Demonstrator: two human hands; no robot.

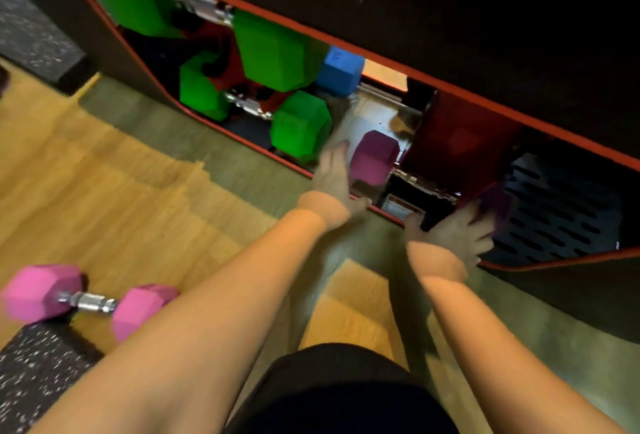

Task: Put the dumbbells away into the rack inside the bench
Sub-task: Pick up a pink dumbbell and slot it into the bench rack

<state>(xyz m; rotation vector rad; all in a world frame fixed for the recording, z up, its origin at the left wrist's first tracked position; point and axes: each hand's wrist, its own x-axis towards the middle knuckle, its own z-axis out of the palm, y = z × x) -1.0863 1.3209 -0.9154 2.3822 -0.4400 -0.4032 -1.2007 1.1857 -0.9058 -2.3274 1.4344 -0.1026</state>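
Far to the left of my hands, a pink dumbbell (88,302) lies on the wooden floor (114,191), beside a speckled black mat (38,374). Up and to the left of my hands, green dumbbells (277,49) sit racked inside the open side of the desk (450,1), with a blue dumbbell (341,70) next to them.

My left hand (337,177) reaches into the opening with its fingers stretched out flat, resting against the left side of a purple dumbbell (374,156), not wrapped around it. This dumbbell sits just inside the opening, between my two hands.

My right hand (453,229) is at the red lower edge of the opening, fingers spread, touching the dumbbell's other purple end (498,205); motion blur means I cannot tell whether it grips. Right of that hand is a black slotted panel (561,212).
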